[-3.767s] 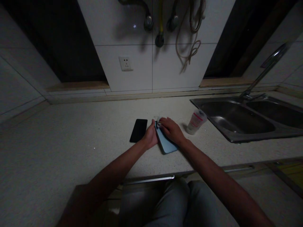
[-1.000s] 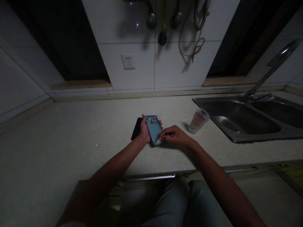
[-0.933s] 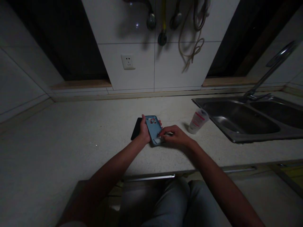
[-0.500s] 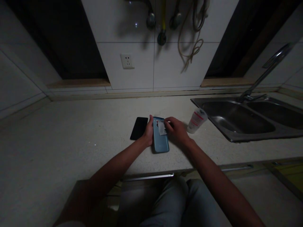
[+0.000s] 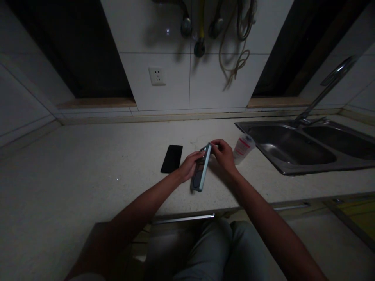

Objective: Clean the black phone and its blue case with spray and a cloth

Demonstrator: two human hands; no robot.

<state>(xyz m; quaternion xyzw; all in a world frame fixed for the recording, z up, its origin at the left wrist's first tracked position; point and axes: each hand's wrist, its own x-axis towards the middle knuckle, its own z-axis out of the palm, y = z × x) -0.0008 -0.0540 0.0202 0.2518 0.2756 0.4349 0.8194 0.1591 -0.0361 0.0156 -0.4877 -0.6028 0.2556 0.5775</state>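
A light-blue phone case stands tilted on its edge just above the counter, its dark patterned outer side turned to the left. My left hand is closed around its left side, thumb near the camera cutout. At the case's top right corner my right hand is closed in a pinch. A small pale bit of a white sheet shows at these fingertips; the rest of it is hidden behind the case and fingers. A black phone lies flat on the counter, left of my left hand.
A clear plastic cup with red print stands right of my right hand. Farther right is a steel double sink with a tall faucet. The white countertop ends at a tiled wall with a socket.
The phone case has turned from showing its blue inside to standing on edge with its outer side visible. My right hand has moved slightly up to its top corner, and the sheet is now mostly hidden.
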